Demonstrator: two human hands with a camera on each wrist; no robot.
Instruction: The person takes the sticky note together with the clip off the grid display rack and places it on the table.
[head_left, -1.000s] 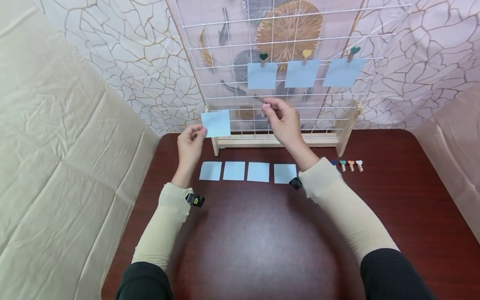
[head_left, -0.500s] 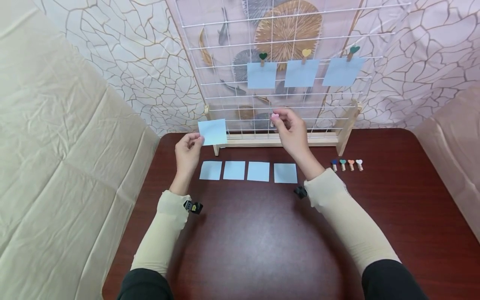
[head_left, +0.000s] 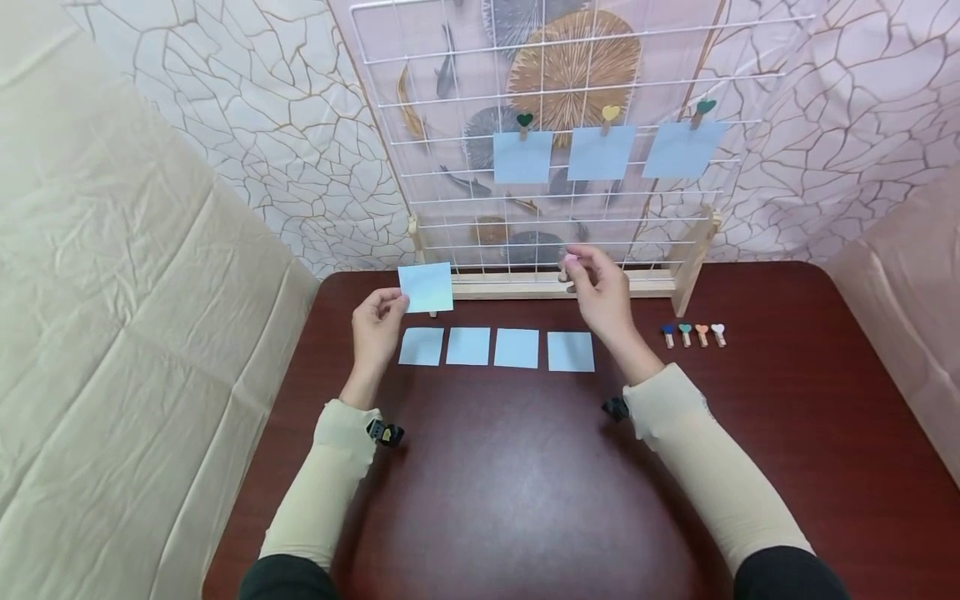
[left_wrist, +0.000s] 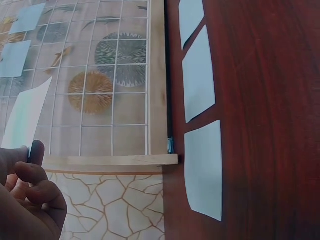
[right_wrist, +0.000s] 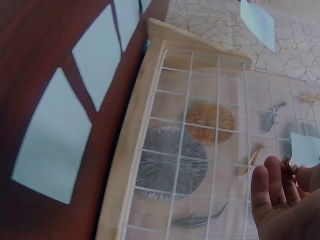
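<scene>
Taking up the most room is the dark reddish surface point(head_left: 480, 475), with a white wire rack point(head_left: 517, 289) standing along its far edge. Hands are well apart: the left hand point(head_left: 377, 322) pinches a blue card point(head_left: 427, 288) by its side, up by the rack's left foot, and the right hand point(head_left: 604, 297) has a tiny pinkish clip point(head_left: 569, 259) between its fingertips, closer to the rack's right foot. Three hanging cards point(head_left: 522, 158) are clipped on the rack, four flat cards point(head_left: 516, 348) line up near the surface's far edge, and four heart clips point(head_left: 702, 332) sit toward its far right corner.
</scene>
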